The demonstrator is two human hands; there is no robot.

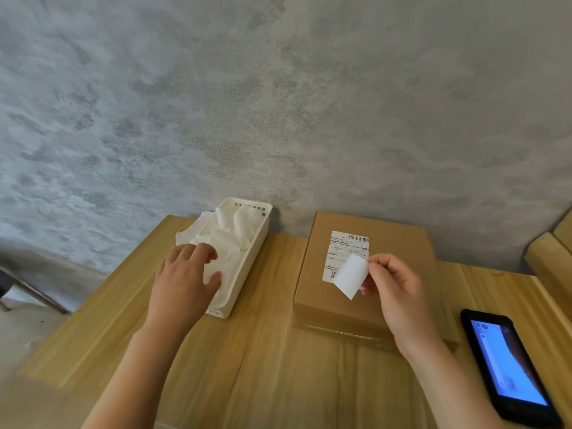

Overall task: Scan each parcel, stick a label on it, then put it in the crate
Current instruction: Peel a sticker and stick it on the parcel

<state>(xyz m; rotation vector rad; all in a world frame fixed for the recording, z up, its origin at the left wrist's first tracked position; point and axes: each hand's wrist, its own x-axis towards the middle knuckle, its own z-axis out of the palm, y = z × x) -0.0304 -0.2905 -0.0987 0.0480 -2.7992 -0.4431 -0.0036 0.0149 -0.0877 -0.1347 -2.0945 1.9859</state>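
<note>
The right hand (394,292) pinches a blank white label (351,280) by its edge, above the cardboard parcel (365,274) and its printed label (343,252). Well apart, the left hand (182,280) rests loose-fingered over the white basket (247,274) rim. Bare table (263,351) lies between the wrists; a phone (507,366) sits right of the right forearm, near the edge

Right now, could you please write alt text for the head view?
A person's right hand pinches a small white label over a labelled cardboard parcel on a wooden table. Their left hand reaches into a white basket; a handheld scanner lies right.
</note>
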